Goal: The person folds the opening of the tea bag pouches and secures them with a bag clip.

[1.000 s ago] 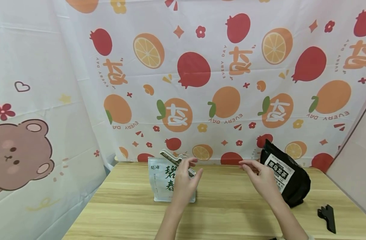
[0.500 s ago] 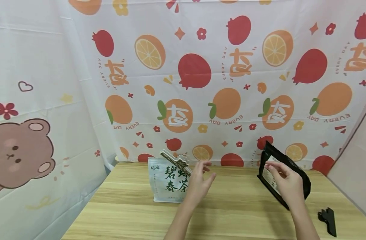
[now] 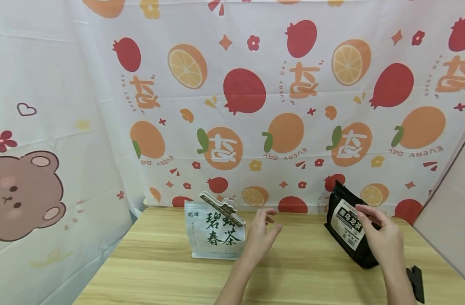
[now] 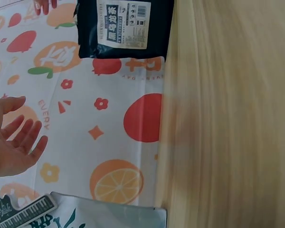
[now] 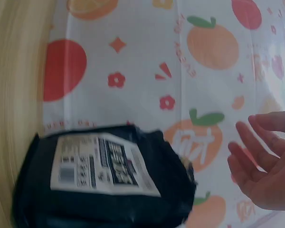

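Note:
A pale tea bag [image 3: 213, 248] with dark green characters stands on the left of the table, a tilted bulldog clip [image 3: 223, 209] across its top right corner. Just right of this bag is my left hand [image 3: 260, 237], fingers spread loosely around nothing. A black oolong tea bag [image 3: 363, 254] with a white label stands at the right, slanted. My right hand [image 3: 385, 239] overlaps its upper right part in the head view. In the right wrist view, the right hand [image 5: 268, 159] shows relaxed fingers, beyond the bag's top end and apart from it.
A black clip [image 3: 417, 283] lies at the table's right, partly hidden behind my right forearm. Behind the wooden table [image 3: 152, 262] hangs a fruit-print cloth [image 3: 251, 140]. Another cloth with a bear print [image 3: 26, 195] covers the left side.
Both hands have moved to the right, the left away from the pale bag, the right in front of the black bag. The black bag has shifted and its label faces more to the front.

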Available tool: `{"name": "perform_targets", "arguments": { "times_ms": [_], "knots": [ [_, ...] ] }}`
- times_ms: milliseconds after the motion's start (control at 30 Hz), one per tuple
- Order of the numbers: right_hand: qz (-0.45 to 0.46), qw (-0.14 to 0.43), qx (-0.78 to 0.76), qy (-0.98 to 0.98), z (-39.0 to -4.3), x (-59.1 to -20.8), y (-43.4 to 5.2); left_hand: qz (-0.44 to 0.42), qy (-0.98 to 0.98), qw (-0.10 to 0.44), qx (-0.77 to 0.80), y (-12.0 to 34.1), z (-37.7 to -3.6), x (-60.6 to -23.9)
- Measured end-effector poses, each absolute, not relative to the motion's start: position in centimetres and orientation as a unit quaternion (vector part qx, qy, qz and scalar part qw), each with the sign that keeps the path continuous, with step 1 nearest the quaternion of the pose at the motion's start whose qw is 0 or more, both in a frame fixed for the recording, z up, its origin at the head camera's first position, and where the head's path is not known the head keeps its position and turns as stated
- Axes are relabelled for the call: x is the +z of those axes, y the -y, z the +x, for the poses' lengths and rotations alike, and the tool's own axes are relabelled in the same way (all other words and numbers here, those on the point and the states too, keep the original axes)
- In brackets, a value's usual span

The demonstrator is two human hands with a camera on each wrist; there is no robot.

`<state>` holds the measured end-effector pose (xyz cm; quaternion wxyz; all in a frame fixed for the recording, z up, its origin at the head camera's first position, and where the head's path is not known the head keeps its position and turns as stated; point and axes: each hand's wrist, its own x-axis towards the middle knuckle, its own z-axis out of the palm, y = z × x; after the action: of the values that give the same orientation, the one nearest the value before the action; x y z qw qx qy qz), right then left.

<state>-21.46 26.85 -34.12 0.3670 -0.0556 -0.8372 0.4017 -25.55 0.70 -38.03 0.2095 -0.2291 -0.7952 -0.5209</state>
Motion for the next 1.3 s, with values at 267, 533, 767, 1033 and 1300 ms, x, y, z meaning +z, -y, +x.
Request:
{"name": "perform_targets", "arguments": {
  "times_ms": [267, 533, 767, 1033, 1300],
  "knots": [
    [-0.083, 0.289, 0.37, 0.879, -21.3, -34.5, -31.3, -0.224, 0.8, 0.173, -0.528, -2.2, -25.5, -38.1],
    [-0.047, 0.204, 0.347, 0.914, -22.7, -37.4, -34.9, -0.233, 0.799, 0.137, -0.537, -3.4, -26.3, -38.8],
    [-0.061, 0.156, 0.33, 0.929, -23.7, -39.7, -35.9, -0.22, 0.804, 0.111, -0.542, -4.0, -27.0, -39.4],
    [-0.087, 0.116, 0.349, 0.926, -23.9, -40.5, -36.1, -0.22, 0.796, 0.106, -0.554, -4.7, -27.3, -40.1],
    [-0.066, 0.129, 0.352, 0.925, -23.9, -40.7, -36.3, -0.231, 0.784, 0.083, -0.57, -5.4, -27.5, -40.4]
  ]
}}
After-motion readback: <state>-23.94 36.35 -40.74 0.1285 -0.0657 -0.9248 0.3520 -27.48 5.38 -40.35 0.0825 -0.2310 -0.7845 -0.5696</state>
